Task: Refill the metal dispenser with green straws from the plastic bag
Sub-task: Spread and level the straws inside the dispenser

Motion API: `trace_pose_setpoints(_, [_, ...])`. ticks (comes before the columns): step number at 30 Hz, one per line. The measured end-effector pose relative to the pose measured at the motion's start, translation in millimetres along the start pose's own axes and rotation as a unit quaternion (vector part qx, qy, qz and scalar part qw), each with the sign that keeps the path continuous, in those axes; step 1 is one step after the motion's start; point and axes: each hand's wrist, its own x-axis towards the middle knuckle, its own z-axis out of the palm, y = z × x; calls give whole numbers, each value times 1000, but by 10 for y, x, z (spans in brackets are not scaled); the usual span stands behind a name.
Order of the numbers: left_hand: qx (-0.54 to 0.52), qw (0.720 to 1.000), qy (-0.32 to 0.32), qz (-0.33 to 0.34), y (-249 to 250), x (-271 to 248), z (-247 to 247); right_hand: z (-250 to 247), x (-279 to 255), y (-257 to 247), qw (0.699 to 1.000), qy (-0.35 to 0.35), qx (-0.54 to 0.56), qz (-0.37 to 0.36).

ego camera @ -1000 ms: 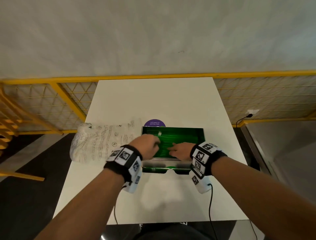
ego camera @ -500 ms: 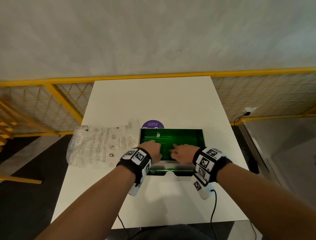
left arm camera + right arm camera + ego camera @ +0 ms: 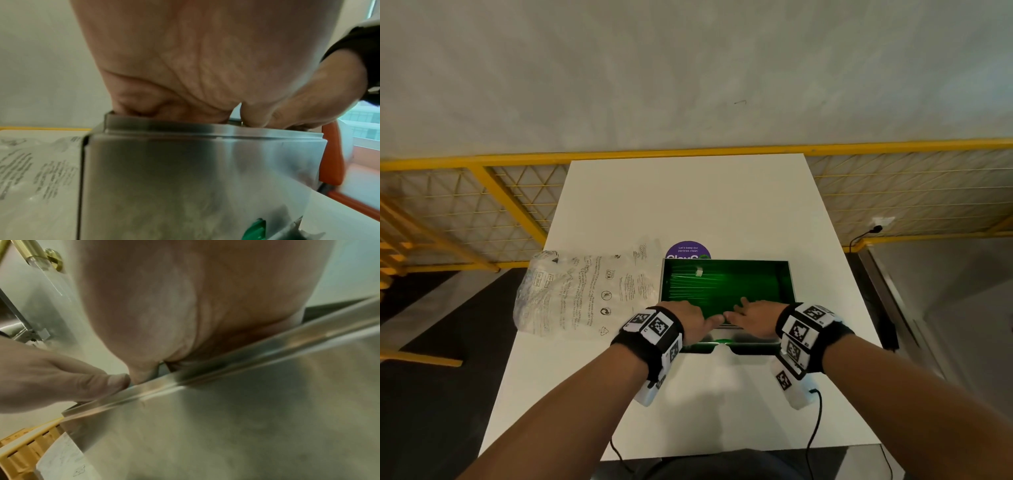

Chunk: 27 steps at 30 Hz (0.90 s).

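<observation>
Already loaded: the metal dispenser (image 3: 726, 298) shows a bed of green straws (image 3: 722, 286) lying across it
Bag: the plastic bag (image 3: 582, 291) at 9 o'clock of the dispenser looks emptied
Left to do: you likely only level the straws and close up; no lid in view
Left hand (image 3: 688, 320): knuckles bent, fingertips dipping behind the near rim at 7 o'clock; what they grip I cannot tell
Right hand (image 3: 753, 318): fingers spread flat on the straws at 5 o'clock, thumbs nearly meeting

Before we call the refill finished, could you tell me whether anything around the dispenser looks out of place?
One small thing: a pale scrap lies on the green straws near the back of the open metal dispenser; what it is I cannot tell. The plastic bag lies flat on the table, overhanging its left edge.
</observation>
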Motion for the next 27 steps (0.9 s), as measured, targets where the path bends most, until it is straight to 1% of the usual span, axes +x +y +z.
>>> trace_pose_setpoints(3, [-11,1000,-7,6,23,7,-3,13,23,6,999,18,36,17])
trace_pose_setpoints(5, [-52,998,8,-20,0,47,-4,12,61,44,999,28,30,16])
trace_pose_setpoints(6, [-66,997,26,-31,-18,75,-16,11,92,73,999,32,33,23])
trace_pose_setpoints(8, [-59,996,38,-52,-40,148,-43,17,169,135,997,41,38,44])
trace_pose_setpoints(12, [-24,996,-19,-80,-59,292,-70,91,317,195,996,5,59,71])
trace_pose_setpoints(14, [-18,995,-33,-87,-45,325,-50,88,306,195,994,4,78,79])
trace_pose_setpoints(15, [-24,995,-25,-89,-40,334,-40,66,281,193,993,9,83,80])
trace_pose_setpoints(18, [-45,995,31,-88,-48,356,-22,-2,238,200,987,35,121,99])
trace_pose_setpoints(20, [-48,994,41,-86,-65,402,-16,-38,250,191,985,41,133,105])
trace_pose_setpoints(25, [-45,992,-4,-114,-51,475,-42,-80,308,178,985,28,131,110])
trace_pose_setpoints(27, [-41,993,-6,-114,-48,488,-41,-85,308,184,985,31,131,110])
